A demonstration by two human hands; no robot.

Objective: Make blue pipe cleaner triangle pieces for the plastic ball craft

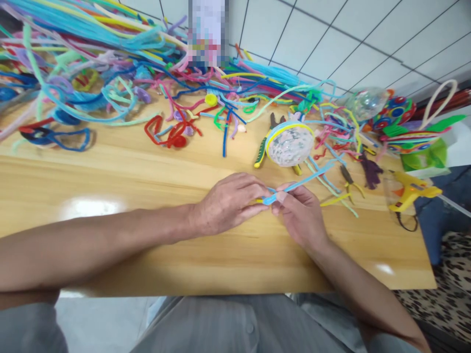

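Over the middle of the wooden table, my two hands meet on a light blue pipe cleaner [312, 176]. My right hand [300, 213] pinches it between thumb and fingers, and its long end slants up to the right. Beside the thumb the pipe cleaner is folded into a small loop. My left hand [233, 201] has its fingers closed at the looped end; a bit of yellow shows by its fingertips, partly hidden. Just beyond the hands sits a clear speckled dome [290, 147] with a yellow and blue rim.
Green-handled pliers [260, 152] lie left of the dome. Small pliers [348, 181] and a yellow glue gun [412, 191] lie to the right. Pipe cleaners [110, 44] of many colours heap along the back. The table's front edge [239, 293] runs close to my body.
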